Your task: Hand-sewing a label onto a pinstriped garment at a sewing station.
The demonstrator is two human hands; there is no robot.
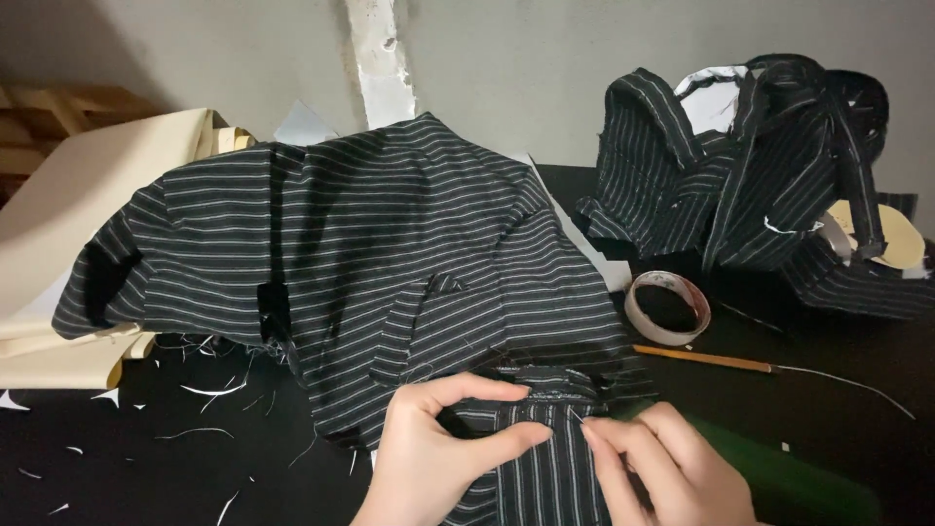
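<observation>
Your left hand (438, 458) pinches a fold of the dark striped garment (390, 263) on the black table (838, 409); your right hand (672, 468) holds a pin (576, 416) at its seam; a tape roll (668, 307) and pencil (703, 358) lie just right.

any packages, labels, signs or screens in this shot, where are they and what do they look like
None: no package, label, sign or screen shows.
Nearest things to it:
Tape roll: right of the striped garment on the dark table, round, pale rim.
Cream sheets: far left, flat stack, plain.
Both hands, left and right, pinch the garment's seam at bottom centre.
</observation>
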